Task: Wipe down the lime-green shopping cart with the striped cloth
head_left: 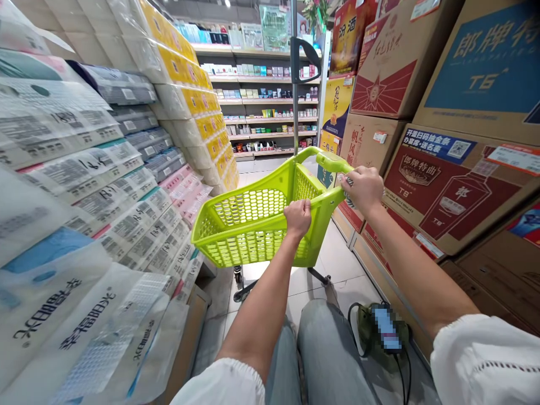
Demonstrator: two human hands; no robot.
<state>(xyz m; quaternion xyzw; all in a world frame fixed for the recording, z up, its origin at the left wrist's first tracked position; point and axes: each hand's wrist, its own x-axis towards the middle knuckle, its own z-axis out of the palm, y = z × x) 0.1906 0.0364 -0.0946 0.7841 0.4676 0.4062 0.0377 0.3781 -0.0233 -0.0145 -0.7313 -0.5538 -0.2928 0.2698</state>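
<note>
Cart of lime-green perforated plastic, standing on pale floor tiles; left grip clenched around side rim, right grip around curved green plastic handle; probably light, stiff, best steered there.

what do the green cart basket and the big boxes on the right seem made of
The green cart basket looks like moulded plastic, slightly glossy: smooth rounded rims, regular holes. The big boxes look like cardboard, probably matt: brown panels with printing.

“汾酒” marks the red box, “T6” the blue-panelled carton, “郎牌特曲” the brown-red carton below.
</note>
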